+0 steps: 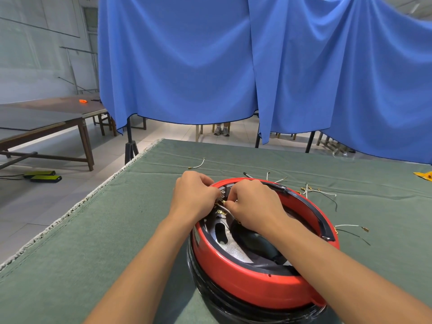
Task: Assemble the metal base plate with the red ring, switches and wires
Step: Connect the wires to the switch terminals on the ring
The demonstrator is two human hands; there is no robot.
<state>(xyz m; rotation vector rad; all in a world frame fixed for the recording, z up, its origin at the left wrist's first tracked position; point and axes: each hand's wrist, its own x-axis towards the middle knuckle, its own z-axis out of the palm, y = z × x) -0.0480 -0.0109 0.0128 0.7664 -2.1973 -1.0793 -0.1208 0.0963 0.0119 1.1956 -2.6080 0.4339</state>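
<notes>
At the far left, two wooden tables [46, 118] stand on the tiled floor, an orange tool [83, 101] on the farther one too small to identify, and two dark flat devices [43, 176] lie on the floor below. A blue curtain [233, 61] hangs across the background and hides nearly everything behind it; only a pair of shoes [222, 131] shows under its hem. On the green cloth [93, 242] of the worktable a short loose white wire [197, 165] lies apart, beyond the hands. The left hand [194, 195] sits at the far left rim of the red ring [252, 284], its fingers curled in and pinching at the small switch terminals [221, 204]; what exactly it grips is hidden by its own knuckles. The right hand [254, 204] meets it from inside the ring, fingers curled round a white wire [228, 211] with a brass connector. The metal base plate [231, 249] shows only partly, under the right forearm. The ring sits on a black body cut off by the lower edge. To the right, more loose wires [320, 195] lie scattered, and a yellow object [424, 176] is cut off at the edge.
</notes>
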